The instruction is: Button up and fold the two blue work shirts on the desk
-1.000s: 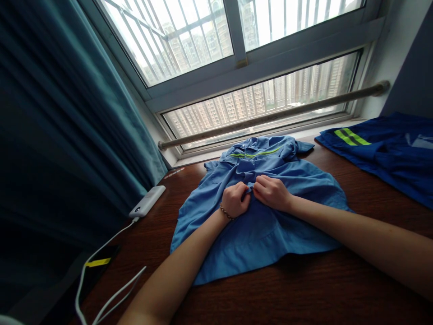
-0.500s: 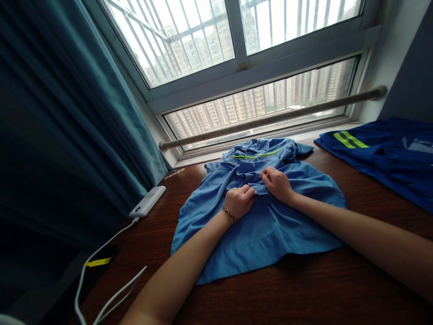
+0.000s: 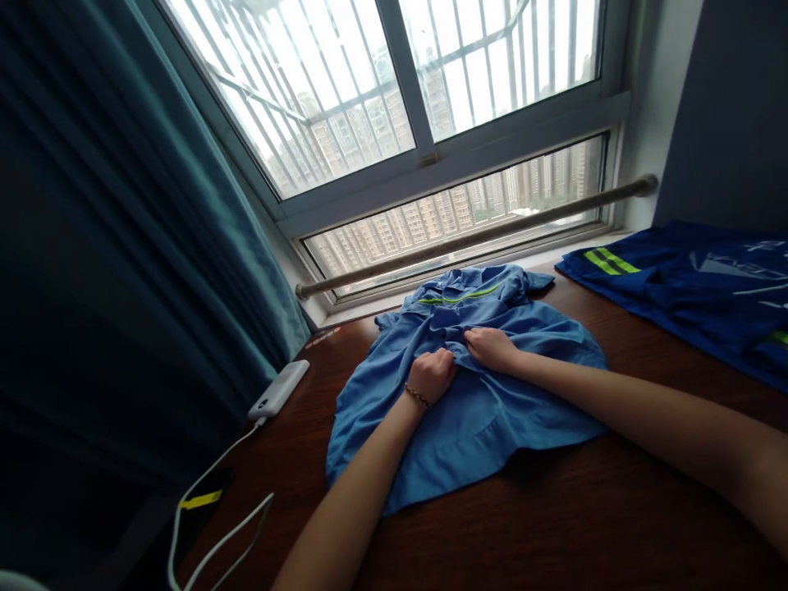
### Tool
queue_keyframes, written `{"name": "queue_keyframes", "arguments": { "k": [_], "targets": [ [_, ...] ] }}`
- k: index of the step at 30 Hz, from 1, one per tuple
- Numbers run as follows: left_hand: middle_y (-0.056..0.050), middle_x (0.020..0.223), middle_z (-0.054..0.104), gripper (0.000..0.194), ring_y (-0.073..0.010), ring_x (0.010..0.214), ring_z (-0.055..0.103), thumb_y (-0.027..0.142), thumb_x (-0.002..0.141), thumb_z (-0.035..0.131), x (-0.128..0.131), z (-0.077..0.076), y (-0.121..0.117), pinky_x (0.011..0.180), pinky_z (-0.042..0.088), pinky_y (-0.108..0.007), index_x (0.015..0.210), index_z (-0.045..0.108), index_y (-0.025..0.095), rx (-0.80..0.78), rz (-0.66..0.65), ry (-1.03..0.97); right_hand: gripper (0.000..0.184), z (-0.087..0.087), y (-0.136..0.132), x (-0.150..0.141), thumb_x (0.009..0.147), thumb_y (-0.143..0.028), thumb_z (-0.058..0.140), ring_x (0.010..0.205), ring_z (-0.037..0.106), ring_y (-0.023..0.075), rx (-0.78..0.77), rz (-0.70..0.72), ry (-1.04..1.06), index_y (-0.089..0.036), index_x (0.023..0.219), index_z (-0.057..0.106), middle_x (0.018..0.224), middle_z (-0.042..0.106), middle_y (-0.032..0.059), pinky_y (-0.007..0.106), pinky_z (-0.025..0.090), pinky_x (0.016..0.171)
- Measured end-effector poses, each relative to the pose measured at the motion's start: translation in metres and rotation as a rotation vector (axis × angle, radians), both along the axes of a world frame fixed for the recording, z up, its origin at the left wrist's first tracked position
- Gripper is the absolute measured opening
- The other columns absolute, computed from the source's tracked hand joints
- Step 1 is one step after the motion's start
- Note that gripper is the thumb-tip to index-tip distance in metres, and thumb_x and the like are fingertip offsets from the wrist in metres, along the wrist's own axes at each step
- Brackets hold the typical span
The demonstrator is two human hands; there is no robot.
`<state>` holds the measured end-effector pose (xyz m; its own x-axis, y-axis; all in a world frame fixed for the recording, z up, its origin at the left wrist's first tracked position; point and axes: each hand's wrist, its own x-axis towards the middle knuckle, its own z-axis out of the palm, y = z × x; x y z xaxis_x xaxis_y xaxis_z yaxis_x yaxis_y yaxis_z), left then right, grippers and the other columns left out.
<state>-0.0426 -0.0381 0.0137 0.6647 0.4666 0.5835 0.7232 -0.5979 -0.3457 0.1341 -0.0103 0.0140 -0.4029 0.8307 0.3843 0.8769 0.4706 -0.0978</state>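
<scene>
A light blue work shirt (image 3: pixel 455 435) with a yellow-green stripe across its upper part lies spread on the dark wooden table, its collar end towards the window. My left hand (image 3: pixel 432 374), with a braided bracelet at the wrist, is closed on the cloth at the middle of the shirt front. Just right of it and slightly farther off, my right hand (image 3: pixel 491 348) is closed on the same cloth. Small folds gather between the two hands. The fingertips are mostly hidden, so any button there cannot be made out.
A darker blue garment (image 3: pixel 671 287) with yellow-green bands lies at the right. On the left are a white power bank (image 3: pixel 280 389) with a white cable (image 3: pixel 209 474), a dark flat object with a yellow strip (image 3: pixel 202 500), and a curtain (image 3: pixel 203 205). A rail (image 3: pixel 480 240) crosses the window.
The camera view has shifted and tilted a little. Both hands stay closed on the shirt front, the right one now slightly lower and closer to the left.
</scene>
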Motion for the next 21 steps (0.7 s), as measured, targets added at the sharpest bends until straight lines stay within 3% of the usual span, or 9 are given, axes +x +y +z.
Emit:
{"name": "queue_keyframes", "arguments": {
  "k": [5,10,13,16,21],
  "targets": [
    [-0.005,0.068,0.062,0.025,-0.0154,0.058,0.057,0.021,0.084,0.037,-0.003,-0.003,-0.022,0.054,0.041,-0.024,0.102,0.052,0.014,-0.178,0.205,-0.070,0.021,0.019,-0.024,-0.006,0.080,-0.013,0.038,0.080,0.057,0.0252,0.054,-0.080,-0.149,-0.011,0.089,0.056,0.088,0.059,0.0151,0.029,0.042,0.059],
    [-0.012,0.106,0.058,0.047,-0.0189,0.094,0.055,0.026,0.082,0.043,-0.027,0.006,-0.077,0.080,0.044,-0.030,0.125,0.034,0.009,-0.382,0.167,0.027,0.020,0.036,-0.060,0.010,0.077,-0.024,0.045,0.078,0.056,0.0250,0.021,-0.111,-0.209,-0.011,0.090,0.054,0.089,0.055,0.0146,0.031,0.044,0.059],
    [-0.010,0.116,0.053,0.041,-0.0198,0.102,0.052,0.022,0.082,0.039,-0.062,0.014,-0.117,0.087,0.042,-0.034,0.122,0.039,0.013,-0.438,0.227,0.082,0.022,0.034,-0.080,0.041,0.074,-0.026,0.049,0.077,0.056,0.0256,-0.063,-0.128,-0.292,-0.011,0.090,0.054,0.088,0.054,0.0139,0.032,0.045,0.059],
    [-0.008,0.118,0.052,0.043,-0.0199,0.107,0.049,0.013,0.078,0.037,-0.108,0.017,-0.150,0.091,0.041,-0.036,0.121,0.044,0.015,-0.477,0.324,0.099,0.020,0.027,-0.094,0.079,0.074,-0.015,0.043,0.077,0.055,0.0265,-0.112,-0.212,-0.372,-0.012,0.092,0.053,0.091,0.053,0.0142,0.032,0.044,0.055],
    [-0.006,0.118,0.052,0.048,-0.0196,0.108,0.049,0.012,0.070,0.038,-0.174,0.008,-0.178,0.098,0.038,-0.036,0.117,0.049,0.016,-0.579,0.502,-0.051,0.026,0.021,-0.100,0.127,0.074,-0.011,0.040,0.085,0.050,0.0292,-0.043,-0.311,-0.438,-0.014,0.098,0.049,0.098,0.049,0.0136,0.036,0.044,0.058]
  ]
}}
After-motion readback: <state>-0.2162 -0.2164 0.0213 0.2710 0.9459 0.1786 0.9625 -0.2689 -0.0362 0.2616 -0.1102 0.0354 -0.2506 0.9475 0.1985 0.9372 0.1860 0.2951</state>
